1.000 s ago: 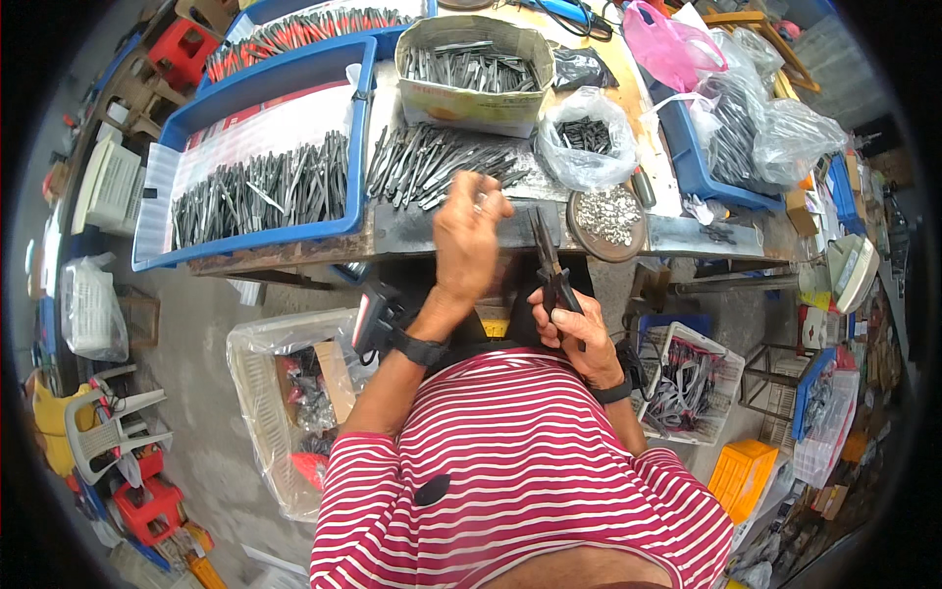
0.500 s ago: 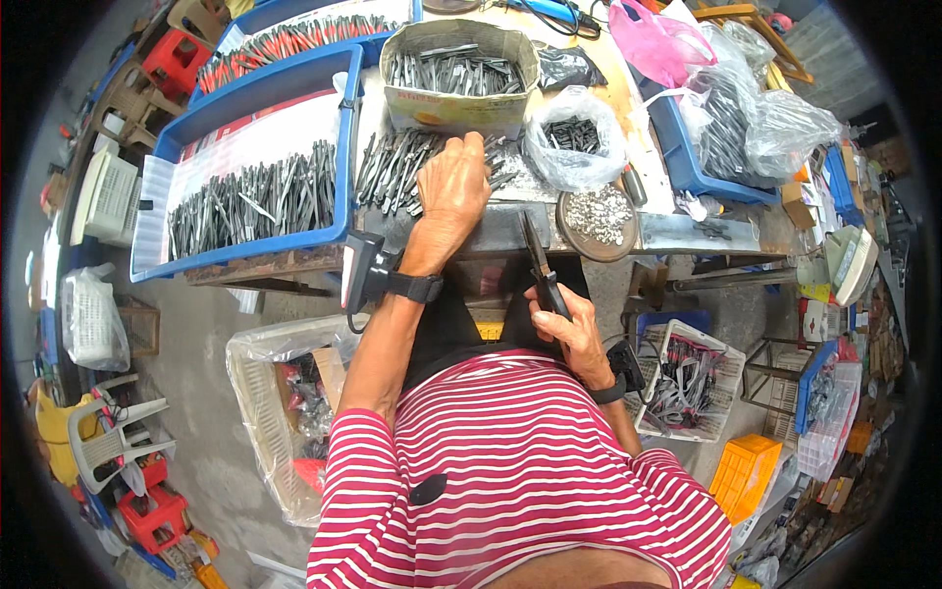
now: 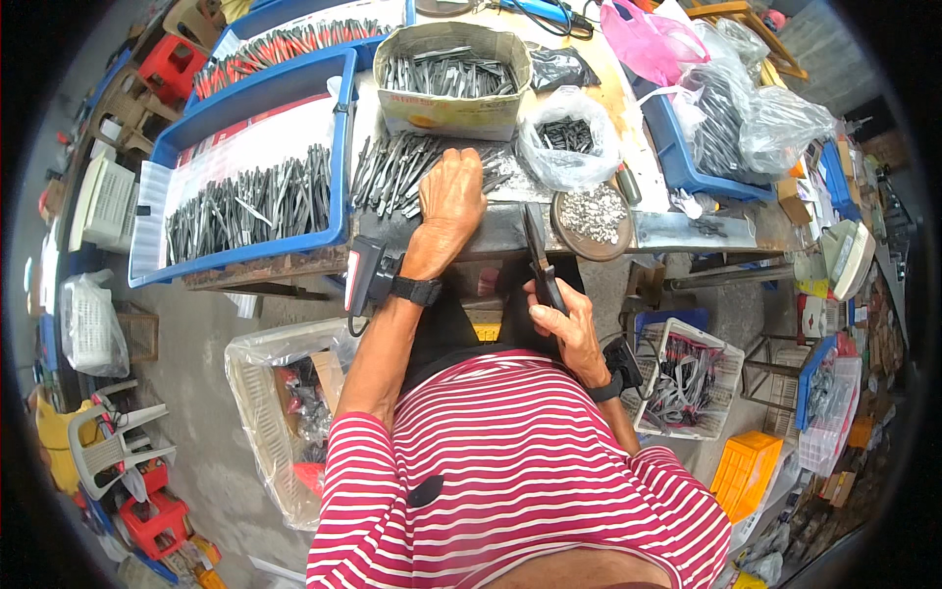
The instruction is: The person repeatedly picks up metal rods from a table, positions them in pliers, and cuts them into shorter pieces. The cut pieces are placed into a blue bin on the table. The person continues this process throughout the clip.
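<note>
My left hand (image 3: 451, 199) is at the near right side of a loose pile of thin dark metal pieces (image 3: 392, 175), knuckles up and fingers curled down. Whatever those fingers grip is hidden beneath the hand. In front of my body, my right hand (image 3: 567, 322) is closed around the black handle of a knife-like tool (image 3: 535, 245). Its dark, narrow blade points away from me, over the table's near edge. Beyond the pile stands a worn cardboard box (image 3: 451, 106) filled with similar metal pieces. A round dish of small silvery parts (image 3: 594, 218) lies right of the blade.
A blue tray (image 3: 343, 167) of upright dark pieces stands left, with another tray of red-and-dark pieces behind. On the right are a clear bag of black parts (image 3: 569, 135) and a blue crate (image 3: 702, 177). Plastic baskets (image 3: 687, 378) stand on the floor either side of me.
My left hand has drawn slightly toward me, its fingers still curled down at the pile. The right hand keeps hold of the knife-like tool, whose blade has turned slightly.
</note>
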`<state>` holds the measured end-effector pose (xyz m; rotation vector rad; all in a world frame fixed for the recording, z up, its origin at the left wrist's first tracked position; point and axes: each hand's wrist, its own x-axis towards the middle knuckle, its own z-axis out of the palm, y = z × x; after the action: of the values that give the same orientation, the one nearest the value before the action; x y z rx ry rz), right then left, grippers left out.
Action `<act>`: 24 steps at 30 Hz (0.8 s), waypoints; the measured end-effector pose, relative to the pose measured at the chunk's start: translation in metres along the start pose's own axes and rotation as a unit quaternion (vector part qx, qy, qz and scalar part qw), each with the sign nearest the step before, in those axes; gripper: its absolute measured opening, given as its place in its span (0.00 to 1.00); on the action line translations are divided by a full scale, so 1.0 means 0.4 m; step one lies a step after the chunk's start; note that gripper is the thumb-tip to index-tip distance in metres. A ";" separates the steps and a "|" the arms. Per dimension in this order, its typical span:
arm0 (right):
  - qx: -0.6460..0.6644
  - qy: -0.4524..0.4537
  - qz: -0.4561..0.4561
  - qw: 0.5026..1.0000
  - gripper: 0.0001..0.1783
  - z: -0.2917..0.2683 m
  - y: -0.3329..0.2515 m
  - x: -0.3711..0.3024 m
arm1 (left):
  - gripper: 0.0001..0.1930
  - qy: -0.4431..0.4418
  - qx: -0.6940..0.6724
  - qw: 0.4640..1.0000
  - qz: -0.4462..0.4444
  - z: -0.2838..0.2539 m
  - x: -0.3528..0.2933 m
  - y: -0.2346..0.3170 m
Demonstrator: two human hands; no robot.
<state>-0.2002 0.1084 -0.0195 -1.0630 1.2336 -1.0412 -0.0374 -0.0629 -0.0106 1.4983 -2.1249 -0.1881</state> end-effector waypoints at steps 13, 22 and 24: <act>-0.099 0.042 -0.064 0.992 0.23 0.004 -0.058 0.004 | 0.08 -0.029 -0.415 0.906 -0.076 -0.104 -0.034 -0.022; -0.258 0.127 -0.166 0.943 0.20 0.023 -0.131 0.017 | 0.07 -0.035 -0.616 0.779 -0.114 -0.113 -0.141 0.040; -0.305 0.142 -0.239 0.911 0.20 0.030 -0.147 0.024 | 0.06 -0.030 -0.606 0.788 -0.109 -0.089 -0.150 0.043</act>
<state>-0.1893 0.0880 0.0367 -1.8133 1.6403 -1.2414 -0.0192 0.0047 0.0063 0.8657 -1.2622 -1.3857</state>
